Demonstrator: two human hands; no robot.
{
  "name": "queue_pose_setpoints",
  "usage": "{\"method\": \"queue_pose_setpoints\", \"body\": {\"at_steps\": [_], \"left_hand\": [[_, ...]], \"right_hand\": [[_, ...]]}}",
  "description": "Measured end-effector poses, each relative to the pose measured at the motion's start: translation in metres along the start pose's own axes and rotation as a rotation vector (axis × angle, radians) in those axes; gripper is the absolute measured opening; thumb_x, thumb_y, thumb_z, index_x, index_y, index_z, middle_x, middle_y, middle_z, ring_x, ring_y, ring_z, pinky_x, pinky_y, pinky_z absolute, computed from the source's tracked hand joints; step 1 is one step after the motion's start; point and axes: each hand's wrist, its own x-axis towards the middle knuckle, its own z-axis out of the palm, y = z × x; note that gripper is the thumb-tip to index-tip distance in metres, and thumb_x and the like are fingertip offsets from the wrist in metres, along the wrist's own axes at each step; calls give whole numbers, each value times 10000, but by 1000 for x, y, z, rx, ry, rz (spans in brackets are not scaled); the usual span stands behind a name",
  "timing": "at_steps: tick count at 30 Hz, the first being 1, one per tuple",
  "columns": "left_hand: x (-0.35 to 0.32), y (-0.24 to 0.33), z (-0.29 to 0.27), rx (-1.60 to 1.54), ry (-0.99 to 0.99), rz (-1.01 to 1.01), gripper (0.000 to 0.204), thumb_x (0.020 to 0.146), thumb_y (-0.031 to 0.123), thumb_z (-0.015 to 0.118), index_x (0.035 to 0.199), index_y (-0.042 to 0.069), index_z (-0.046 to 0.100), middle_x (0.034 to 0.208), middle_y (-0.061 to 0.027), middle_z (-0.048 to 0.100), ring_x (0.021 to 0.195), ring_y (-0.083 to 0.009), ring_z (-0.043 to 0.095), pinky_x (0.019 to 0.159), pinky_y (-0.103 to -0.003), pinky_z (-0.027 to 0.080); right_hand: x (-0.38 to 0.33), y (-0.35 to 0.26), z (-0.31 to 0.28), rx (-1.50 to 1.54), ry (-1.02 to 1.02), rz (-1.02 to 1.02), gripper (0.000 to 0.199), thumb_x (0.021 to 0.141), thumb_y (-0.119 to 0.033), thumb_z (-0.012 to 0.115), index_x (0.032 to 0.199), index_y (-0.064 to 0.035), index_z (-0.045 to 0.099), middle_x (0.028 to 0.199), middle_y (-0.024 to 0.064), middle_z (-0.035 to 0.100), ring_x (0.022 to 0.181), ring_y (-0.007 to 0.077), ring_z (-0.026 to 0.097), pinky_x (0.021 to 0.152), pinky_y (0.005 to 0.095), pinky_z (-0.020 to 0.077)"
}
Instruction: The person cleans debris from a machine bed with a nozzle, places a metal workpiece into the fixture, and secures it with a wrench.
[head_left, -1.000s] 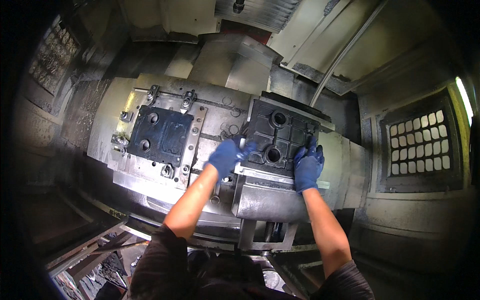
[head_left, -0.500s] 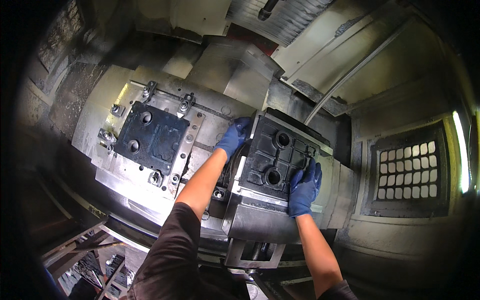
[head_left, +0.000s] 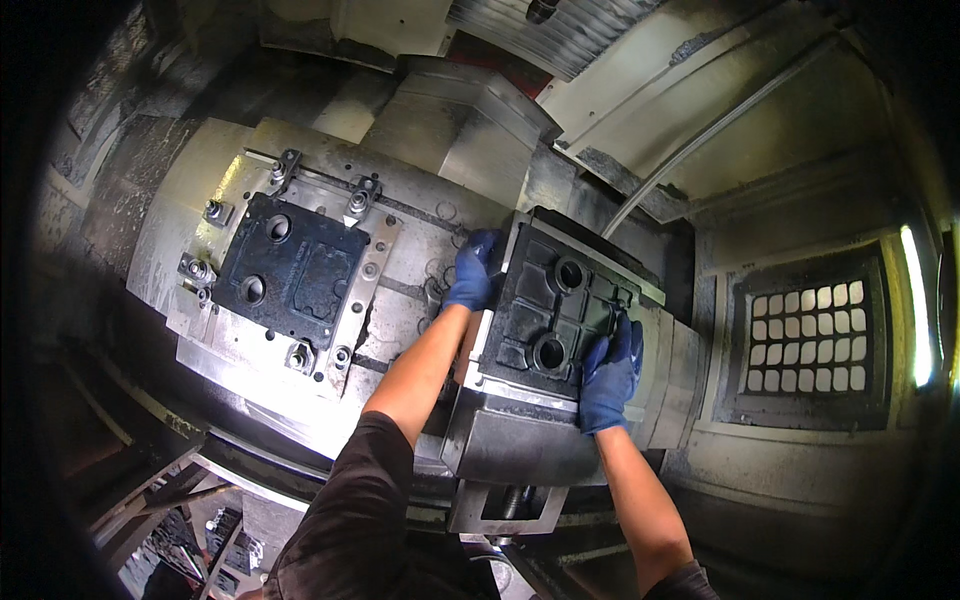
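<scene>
A black cast plate (head_left: 530, 312) with raised ribs and two round holes sits between the bright metal edges of a vise-like fixture (head_left: 520, 425). My left hand (head_left: 473, 272), in a blue glove, is against the left side of this fixture; its fingertips are partly hidden there. My right hand (head_left: 612, 375), also gloved in blue, lies along the plate's lower right edge with its fingers stretched out, touching it. A second dark plate (head_left: 300, 268), with two holes as well, lies flat on the metal table to the left, away from both hands.
Bolted clamps (head_left: 360, 198) stand around the left plate. A metal block (head_left: 450, 120) rises behind the table. On the right are a grated window (head_left: 810, 335) and a bright light strip (head_left: 918, 300); a pale hose (head_left: 690, 150) bends down behind the fixture. Dark parts (head_left: 225, 530) lie at lower left.
My left hand has shifted slightly down along the fixture's left side. The right hand stays at the plate's lower right edge. The view has moved a little.
</scene>
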Motion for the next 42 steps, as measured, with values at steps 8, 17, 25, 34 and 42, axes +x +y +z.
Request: {"method": "queue_pose_setpoints", "body": {"at_steps": [8, 17, 25, 34, 42], "left_hand": [[80, 154, -30, 583, 264, 444, 418, 856, 300, 560, 1220, 96, 591, 1102, -192, 637, 1000, -339, 613, 886, -416, 487], [109, 154, 17, 1052, -331, 25, 515, 896, 431, 457, 1250, 72, 566, 1089, -182, 636, 1037, -333, 595, 892, -432, 471], [109, 152, 9, 887, -288, -97, 456, 906, 393, 512, 1152, 23, 617, 1093, -229, 638, 1033, -350, 607, 915, -422, 467], [65, 23, -51, 346, -283, 146, 318, 905, 109, 511, 1203, 35, 594, 1169, -208, 623, 1116, -320, 586, 966, -365, 441], [4, -11, -10, -581, -133, -305, 375, 964, 238, 526, 1275, 28, 541, 1233, -62, 585, 1126, -160, 515, 999, -306, 383]], "right_hand": [[3, -3, -2, 0, -16, 50, 501, 886, -245, 551, 1347, -66, 469, 1362, 256, 447, 1263, 411, 410, 1067, 461, 317], [37, 28, -21, 330, 102, -158, 638, 840, -206, 609, 1400, -3, 382, 1417, 247, 397, 1330, 396, 350, 1112, 451, 264], [28, 31, -12, 267, -48, -279, 659, 805, -206, 626, 1397, -38, 392, 1403, 237, 404, 1312, 414, 364, 1102, 476, 280], [20, 33, -8, 315, -91, -217, 660, 835, -207, 621, 1408, -6, 361, 1403, 241, 406, 1311, 410, 359, 1119, 472, 249], [21, 29, -8, 331, -157, -225, 618, 843, -165, 596, 1398, -2, 378, 1410, 230, 407, 1325, 385, 361, 1119, 436, 262]]}}
